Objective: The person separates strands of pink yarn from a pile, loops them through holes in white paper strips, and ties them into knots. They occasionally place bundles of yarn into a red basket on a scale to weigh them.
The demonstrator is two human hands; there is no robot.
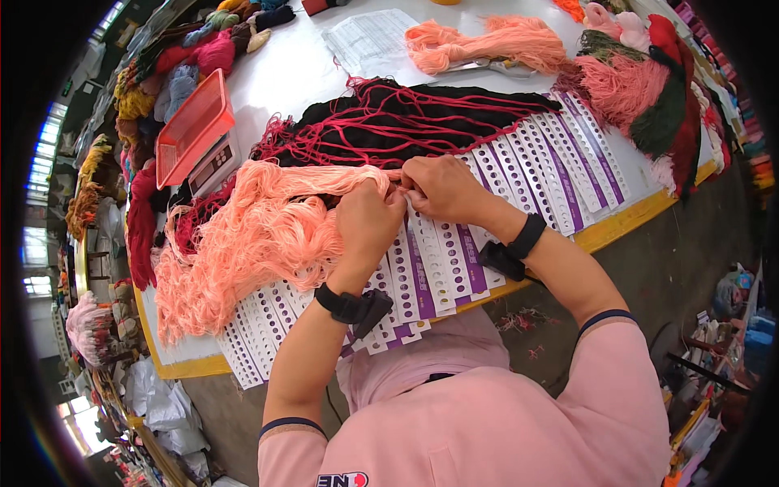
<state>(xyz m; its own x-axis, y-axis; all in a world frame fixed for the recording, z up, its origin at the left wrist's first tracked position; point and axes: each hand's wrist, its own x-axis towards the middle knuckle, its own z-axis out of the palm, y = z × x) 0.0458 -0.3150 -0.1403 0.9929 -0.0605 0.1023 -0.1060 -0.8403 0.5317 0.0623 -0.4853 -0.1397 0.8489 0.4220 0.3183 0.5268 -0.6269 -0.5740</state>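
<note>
A large loose hank of peach yarn spreads across the left of the table, over a row of punched cards. My left hand is closed on the gathered right end of this yarn. Close against it, my right hand is bent inward with its fingers pinched; what they hold is hidden. Peach strands run up to the right fingertips. Beneath both hands lie white and purple cards with rows of round holes. Behind them, black yarn with dark red strands lies across the card tops.
A red plastic basket sits on a small scale at the left. Farther back are a printed sheet, another peach hank and scissors. Green, pink and red yarns hang over the right edge. The table has a yellow rim.
</note>
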